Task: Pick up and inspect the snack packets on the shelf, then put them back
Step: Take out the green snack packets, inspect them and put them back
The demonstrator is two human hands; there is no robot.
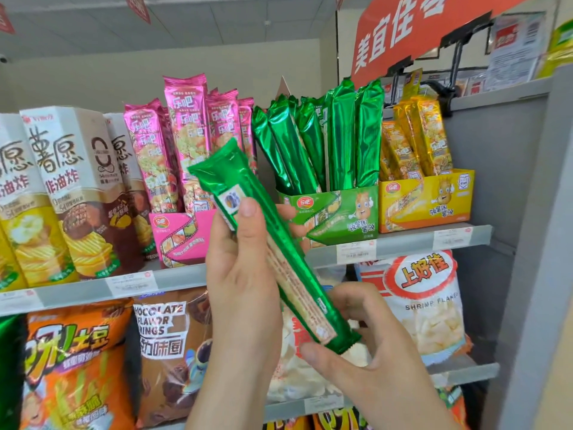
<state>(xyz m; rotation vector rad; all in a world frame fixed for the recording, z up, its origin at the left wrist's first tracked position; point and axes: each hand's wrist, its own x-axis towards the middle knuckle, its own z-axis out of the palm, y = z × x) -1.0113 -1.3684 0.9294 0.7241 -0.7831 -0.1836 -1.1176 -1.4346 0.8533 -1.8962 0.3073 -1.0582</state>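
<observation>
in front of the upper shelf [465,238], a green snack packet [245,181] slants in mid-air, well clear of the green box [341,209] of matching packets. the left grip [242,274] clasps its upper half, thumb on the front, fingers mostly hidden behind. the right grip [372,352] pinches its bottom seam. the packet's print is too blurred to read. the packet and left grip cover part of the pink box [179,237].

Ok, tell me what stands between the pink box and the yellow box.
The green box of green packets, between pink box and yellow box, in the head view.
</observation>
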